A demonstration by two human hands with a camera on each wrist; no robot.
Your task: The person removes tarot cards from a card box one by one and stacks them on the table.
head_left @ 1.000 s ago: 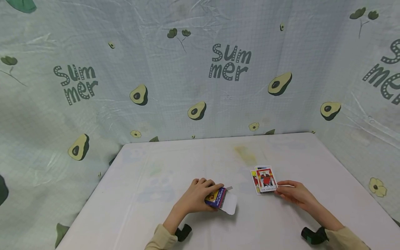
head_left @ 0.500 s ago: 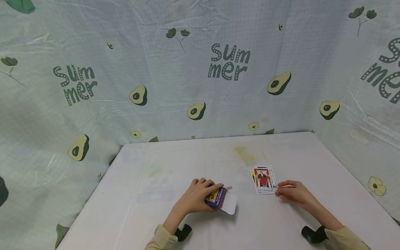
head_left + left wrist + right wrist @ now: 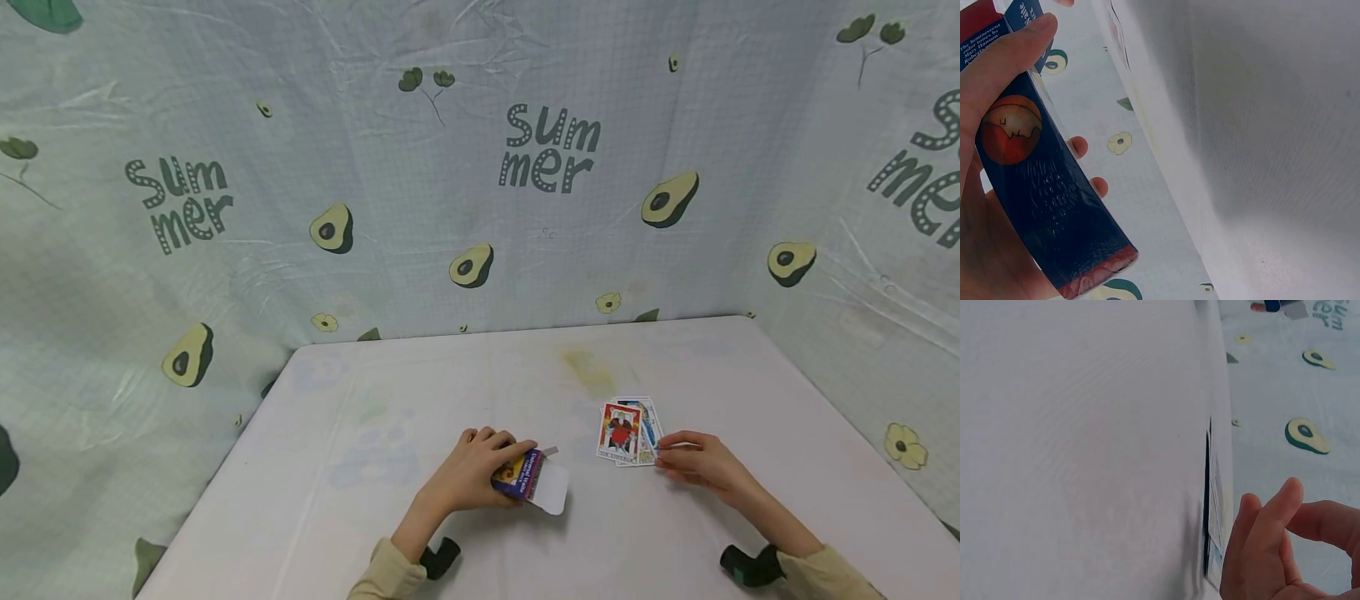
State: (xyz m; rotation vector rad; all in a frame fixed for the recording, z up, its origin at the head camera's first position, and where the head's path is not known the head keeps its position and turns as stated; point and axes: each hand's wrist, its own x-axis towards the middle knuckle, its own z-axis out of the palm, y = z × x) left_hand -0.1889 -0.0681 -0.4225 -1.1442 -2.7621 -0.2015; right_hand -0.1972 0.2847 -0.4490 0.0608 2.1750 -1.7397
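Note:
My left hand [image 3: 472, 475] grips a small blue, yellow and purple tarot card box [image 3: 519, 475], its white end flap [image 3: 552, 490] standing open towards the right. In the left wrist view the thumb lies across the dark blue side of the box [image 3: 1047, 206]. To the right, several tarot cards [image 3: 647, 421] lie face up in a loose, uneven pile, topped by a red-bordered card [image 3: 620, 433] with a seated figure. The fingertips of my right hand [image 3: 701, 462] touch the pile's right edge. No card shows between its fingers in the right wrist view.
A white-covered table [image 3: 420, 383] bears the cards. Behind it and at both sides hangs a pale curtain [image 3: 405, 200] printed with avocados and "summer". Dark wrist cameras sit at the left wrist [image 3: 441, 558] and the right wrist [image 3: 752, 567].
The red-bordered card has slid left across the pile, uncovering more of the blue-toned card at its right. My right fingertips have shifted slightly left; the left hand and box stay put.

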